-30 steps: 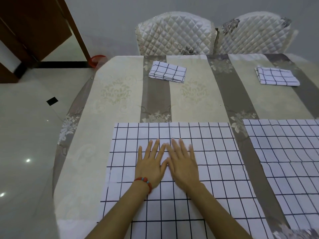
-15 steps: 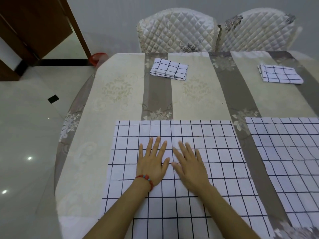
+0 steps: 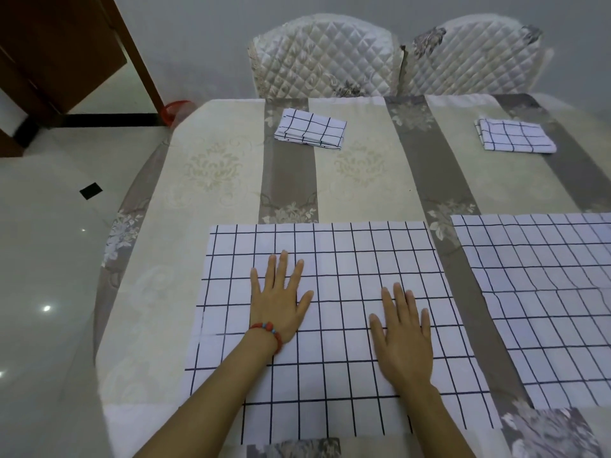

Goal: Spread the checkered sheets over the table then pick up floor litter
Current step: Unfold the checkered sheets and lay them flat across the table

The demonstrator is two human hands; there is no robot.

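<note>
Both hands flat on spread checkered sheet [image 3: 334, 256]: left hand [image 3: 279, 304], right hand [image 3: 405, 343], fingers straight, slightly splayed, holding nothing, hands apart.

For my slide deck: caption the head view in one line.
Both hands, left and right, press flat on a spread checkered sheet; two folded sheets wait across the table.

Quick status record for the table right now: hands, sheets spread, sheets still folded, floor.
left hand: flat on near spread sheet
right hand: flat on same sheet, apart from left
second spread sheet: right of it, on the tablecloth
folded sheets: far middle, far right
floor: small black piece, left of table
</note>
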